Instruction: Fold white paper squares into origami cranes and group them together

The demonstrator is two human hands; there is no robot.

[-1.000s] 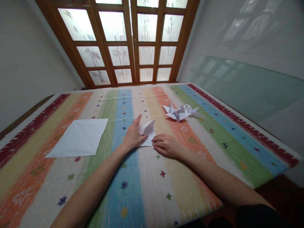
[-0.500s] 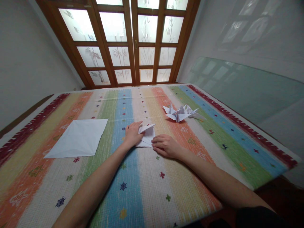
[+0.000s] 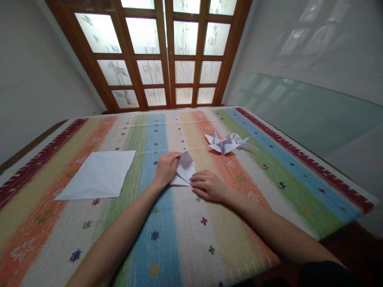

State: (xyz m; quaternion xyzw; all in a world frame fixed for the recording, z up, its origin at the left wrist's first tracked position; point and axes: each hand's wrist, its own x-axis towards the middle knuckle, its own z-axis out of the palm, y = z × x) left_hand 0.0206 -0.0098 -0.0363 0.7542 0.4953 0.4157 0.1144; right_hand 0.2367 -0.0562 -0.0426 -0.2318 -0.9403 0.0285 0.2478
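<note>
A small folded sheet of white paper point(image 3: 184, 169) lies on the striped tablecloth between my hands, one flap lifted and creases running across it. My left hand point(image 3: 166, 166) grips the paper's left side, thumb and fingers closed on the raised flap. At the lower right corner, my right hand point(image 3: 208, 184) rests on the cloth with its fingertips pressed together on the paper's edge. The fingers cover both of those edges in part.
To the left lies a flat white paper sheet point(image 3: 98, 174). Folded white paper shapes point(image 3: 224, 144) with pointed tips stand at the right. The striped tablecloth point(image 3: 155, 255) covers the table, with wooden glass-paned doors point(image 3: 167, 56) beyond its far edge.
The paper's flap, lower and leaning right before, now stands higher. My left hand's fingers have curled in around it. My right hand has barely shifted.
</note>
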